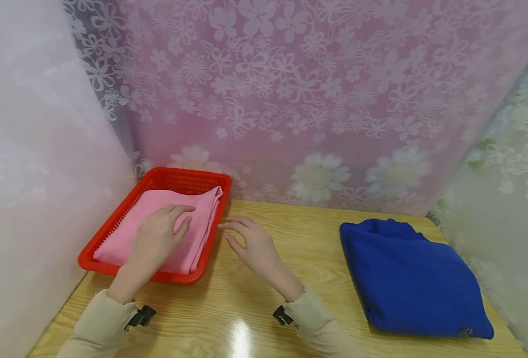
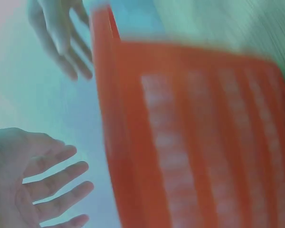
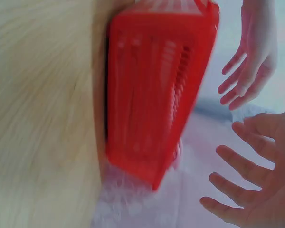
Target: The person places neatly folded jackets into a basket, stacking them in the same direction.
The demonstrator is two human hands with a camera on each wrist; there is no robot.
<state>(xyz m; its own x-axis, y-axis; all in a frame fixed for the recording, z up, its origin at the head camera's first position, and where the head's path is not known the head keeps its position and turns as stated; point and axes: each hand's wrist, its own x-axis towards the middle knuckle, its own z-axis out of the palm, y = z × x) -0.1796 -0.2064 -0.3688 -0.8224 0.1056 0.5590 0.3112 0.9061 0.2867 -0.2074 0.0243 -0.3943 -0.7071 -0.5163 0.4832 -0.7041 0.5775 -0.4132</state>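
Folded pink cloth (image 1: pixel 156 214) lies inside a red plastic basket (image 1: pixel 212 243) at the left of the table. Above the cloth hovers my left hand (image 1: pixel 158 233), its fingers loosely spread and holding nothing. My right hand (image 1: pixel 257 246) is raised just off the basket's right side, also with nothing in it. Both hands appear apart from the basket (image 3: pixel 147 85) in the right wrist view, fingers extended. The left wrist view shows the basket's slotted wall (image 2: pixel 133 118) up close and blurred; the cloth is hidden there.
A folded dark blue garment (image 1: pixel 416 283) sits on the right part of the wooden table (image 1: pixel 264 308). Floral curtains (image 1: pixel 290 99) hang behind the table and along both sides. The basket stands close to the left curtain (image 1: pixel 35 174).
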